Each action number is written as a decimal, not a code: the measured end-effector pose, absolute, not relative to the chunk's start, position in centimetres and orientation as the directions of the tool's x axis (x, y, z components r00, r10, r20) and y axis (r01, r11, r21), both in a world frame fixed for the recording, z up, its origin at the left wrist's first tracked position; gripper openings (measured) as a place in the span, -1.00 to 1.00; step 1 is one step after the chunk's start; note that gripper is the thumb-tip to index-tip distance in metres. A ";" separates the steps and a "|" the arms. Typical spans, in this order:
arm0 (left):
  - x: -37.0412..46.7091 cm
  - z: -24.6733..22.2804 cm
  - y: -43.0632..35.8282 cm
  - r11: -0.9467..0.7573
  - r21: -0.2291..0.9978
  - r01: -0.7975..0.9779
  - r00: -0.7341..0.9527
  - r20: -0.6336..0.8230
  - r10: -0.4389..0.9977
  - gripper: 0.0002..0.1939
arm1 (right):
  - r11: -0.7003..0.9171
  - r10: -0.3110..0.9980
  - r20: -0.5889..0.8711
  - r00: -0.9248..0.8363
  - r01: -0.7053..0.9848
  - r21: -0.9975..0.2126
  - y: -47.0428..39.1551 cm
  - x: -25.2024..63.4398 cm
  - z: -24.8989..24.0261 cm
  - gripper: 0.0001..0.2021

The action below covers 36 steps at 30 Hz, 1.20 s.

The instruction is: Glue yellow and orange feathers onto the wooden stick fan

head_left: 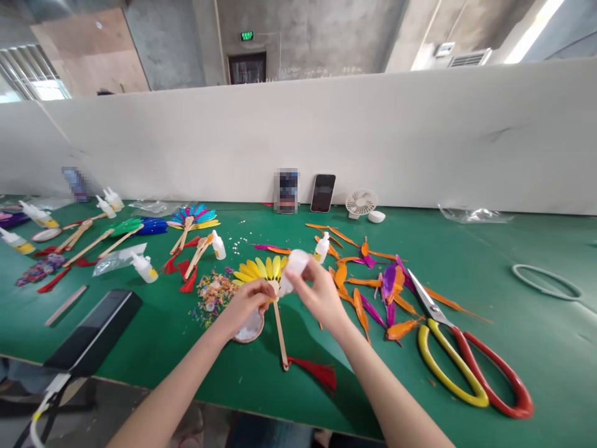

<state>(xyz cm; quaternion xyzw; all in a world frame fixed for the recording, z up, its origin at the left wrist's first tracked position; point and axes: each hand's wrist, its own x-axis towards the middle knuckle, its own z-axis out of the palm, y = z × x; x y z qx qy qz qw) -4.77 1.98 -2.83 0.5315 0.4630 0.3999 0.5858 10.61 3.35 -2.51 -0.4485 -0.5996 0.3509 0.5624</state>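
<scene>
A fan of yellow feathers (pixel 260 268) with a wooden stick handle (pixel 280 330) and a red tassel (pixel 321 374) lies in front of me. My left hand (pixel 252 302) is closed at the base of its feathers, its fingers pinched there; what they grip is too small to make out. My right hand (pixel 319 289), fingers closed, holds a small white piece (pixel 293 267) just right of the feathers. Under my left wrist sits a round dish (pixel 249 328), partly hidden, beside a heap of small colourful bits (pixel 215 292).
Orange and purple feathers (pixel 387 283) and large scissors (pixel 454 348) lie at the right. Glue bottles (pixel 321 247), finished-looking fans (pixel 192 214) and a black power bank (pixel 96 333) are spread about. Phones (pixel 323 193) and a small fan (pixel 360 203) stand by the white partition (pixel 396 137).
</scene>
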 end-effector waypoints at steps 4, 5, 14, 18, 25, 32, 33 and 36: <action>-4.8 -3.2 2.0 0.137 0.989 0.050 0.241 -0.145 0.960 -0.92 | 0.378 0.910 0.391 0.138 0.110 -0.919 3.2 10.7 -2.4 -0.73; -4.8 -3.3 2.1 0.137 0.989 0.054 0.234 -0.145 0.961 -0.91 | 0.378 0.911 0.391 0.131 0.109 -0.919 3.2 10.7 -2.4 -0.73; -4.6 -3.0 2.1 0.146 0.988 0.054 0.170 -0.153 0.974 -0.91 | 0.275 0.961 0.275 0.029 0.022 -0.961 3.8 10.8 -2.3 -0.67; -4.6 -3.1 2.1 0.171 0.985 0.038 0.178 -0.175 0.968 -0.91 | 0.246 0.968 0.240 0.080 -0.071 -0.967 4.0 11.5 -1.7 -0.65; -4.6 -3.2 2.1 0.196 0.981 -0.015 0.173 -0.190 0.966 -0.93 | 0.200 0.980 0.199 0.017 -0.109 -0.974 3.7 11.2 -1.9 -0.67; -4.5 -2.9 1.7 0.221 0.974 -0.048 0.221 -0.206 0.953 -0.93 | 0.181 0.983 0.175 0.057 -0.151 -0.972 3.8 11.0 -2.5 -0.67; -4.5 -2.9 1.7 0.224 0.973 -0.048 0.226 -0.208 0.952 -0.93 | 0.174 0.984 0.166 0.061 -0.157 -0.972 3.8 11.0 -2.5 -0.67; -4.5 -3.1 1.7 0.219 0.975 -0.040 0.232 -0.204 0.951 -0.92 | 0.159 0.986 0.146 0.083 -0.173 -0.972 3.7 10.8 -2.6 -0.70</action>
